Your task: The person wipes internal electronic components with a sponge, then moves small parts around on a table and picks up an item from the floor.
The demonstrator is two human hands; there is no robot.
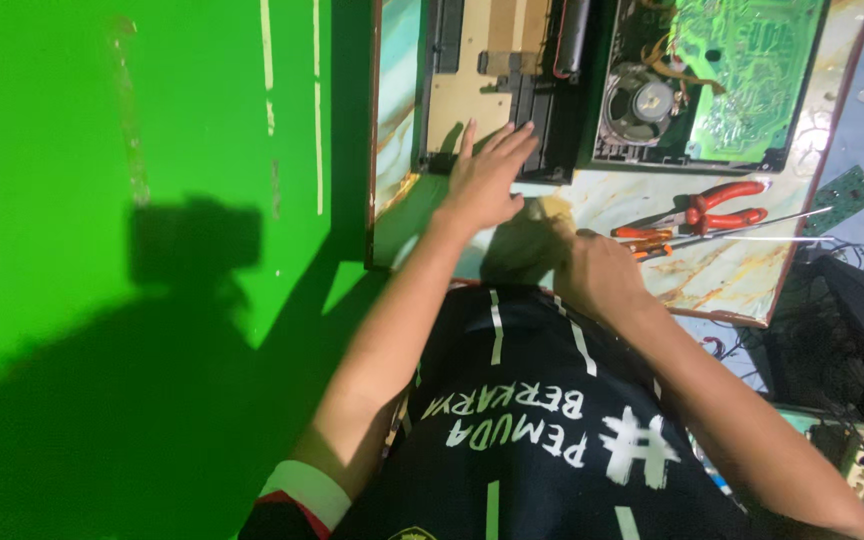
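Marbled tabletop (722, 270) with a dark rim, set against a green wall (102, 150) — my view looks down on it. My left hand (487, 175), fingers spread, lies flat on the opened black casing (497, 90). My right hand (597, 270) rests curled on the table; grip unclear. Beside the casing: green circuit board (752, 60), round speaker (642, 100) — red-handled pliers (717, 205) nearby.

left hand (487, 175): flat, fingers spread | right hand (602, 275): curled, knuckles up
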